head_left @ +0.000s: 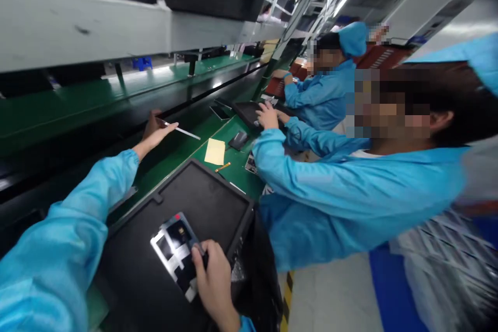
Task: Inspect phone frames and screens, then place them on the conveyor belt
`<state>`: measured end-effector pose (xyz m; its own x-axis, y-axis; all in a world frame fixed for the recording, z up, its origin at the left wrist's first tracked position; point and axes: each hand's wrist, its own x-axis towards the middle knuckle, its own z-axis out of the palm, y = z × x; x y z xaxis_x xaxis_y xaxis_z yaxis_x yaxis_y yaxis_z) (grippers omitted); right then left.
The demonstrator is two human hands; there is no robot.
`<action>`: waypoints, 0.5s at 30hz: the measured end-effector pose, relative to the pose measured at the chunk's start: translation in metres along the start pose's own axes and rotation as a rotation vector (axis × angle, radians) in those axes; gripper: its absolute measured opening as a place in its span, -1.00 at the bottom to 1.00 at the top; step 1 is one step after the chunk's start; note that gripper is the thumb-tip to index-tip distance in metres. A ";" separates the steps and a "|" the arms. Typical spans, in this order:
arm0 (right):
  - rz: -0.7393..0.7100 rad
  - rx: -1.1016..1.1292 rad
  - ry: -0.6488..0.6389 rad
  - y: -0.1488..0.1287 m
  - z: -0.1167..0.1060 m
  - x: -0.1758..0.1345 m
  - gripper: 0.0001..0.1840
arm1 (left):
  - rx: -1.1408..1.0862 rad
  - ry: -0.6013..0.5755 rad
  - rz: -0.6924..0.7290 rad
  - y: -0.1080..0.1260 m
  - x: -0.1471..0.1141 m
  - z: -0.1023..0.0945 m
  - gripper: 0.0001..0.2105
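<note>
The left hand (153,132), at ten o'clock, pinches a thin strip (182,130) over the belt (163,158). The right hand (213,275), at six o'clock, grips a panel (175,249) lying on the black tray (202,202).

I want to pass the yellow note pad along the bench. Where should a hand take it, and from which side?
Take the yellow note pad by its near edge, coming from the bench's front side. It lies flat on the green bench, apart from the orange pen, so fingers must slide under an edge.
</note>
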<state>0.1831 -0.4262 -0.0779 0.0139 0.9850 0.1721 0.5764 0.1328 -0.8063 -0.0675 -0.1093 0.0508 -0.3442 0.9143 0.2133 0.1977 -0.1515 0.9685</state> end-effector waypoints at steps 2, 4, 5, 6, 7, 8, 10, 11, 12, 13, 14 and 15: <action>0.035 0.182 0.072 -0.006 -0.004 0.007 -0.52 | -0.153 0.021 -0.021 0.019 -0.041 -0.037 -0.42; 0.079 0.383 0.128 -0.014 -0.010 0.012 -0.43 | -0.276 0.004 -0.044 0.041 -0.091 -0.073 -0.48; 0.083 0.425 0.154 -0.020 -0.013 0.011 -0.39 | -0.347 -0.019 -0.062 0.053 -0.120 -0.090 -0.44; 0.084 0.460 0.174 -0.027 -0.015 0.006 -0.37 | -0.419 -0.050 -0.087 0.066 -0.151 -0.106 -0.39; 0.081 0.492 0.191 -0.037 -0.016 -0.003 -0.37 | -0.521 -0.089 -0.127 0.080 -0.183 -0.123 -0.34; 0.076 0.525 0.206 -0.049 -0.016 -0.015 -0.38 | -0.625 -0.128 -0.176 0.094 -0.217 -0.138 -0.31; 0.063 0.618 0.228 -0.077 -0.012 -0.047 -0.42 | -0.721 -0.216 -0.283 0.119 -0.286 -0.168 -0.29; 0.050 0.662 0.232 -0.093 -0.008 -0.065 -0.44 | -0.744 -0.264 -0.334 0.128 -0.320 -0.182 -0.35; 0.032 0.702 0.231 -0.109 -0.003 -0.083 -0.45 | -0.750 -0.350 -0.393 0.135 -0.352 -0.194 -0.37; 0.010 0.732 0.223 -0.126 0.003 -0.101 -0.47 | -0.749 -0.450 -0.442 0.139 -0.381 -0.205 -0.32; -0.016 0.752 0.201 -0.141 0.009 -0.117 -0.48 | -0.755 -0.537 -0.483 0.140 -0.407 -0.216 -0.25; -0.043 0.771 0.169 -0.156 0.015 -0.131 -0.49 | -0.765 -0.601 -0.518 0.138 -0.430 -0.225 -0.17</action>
<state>0.0791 -0.5743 0.0171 0.1638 0.9554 0.2458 -0.1487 0.2702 -0.9512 -0.0987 -0.6074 0.1216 0.3229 0.9363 -0.1381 -0.5335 0.3007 0.7905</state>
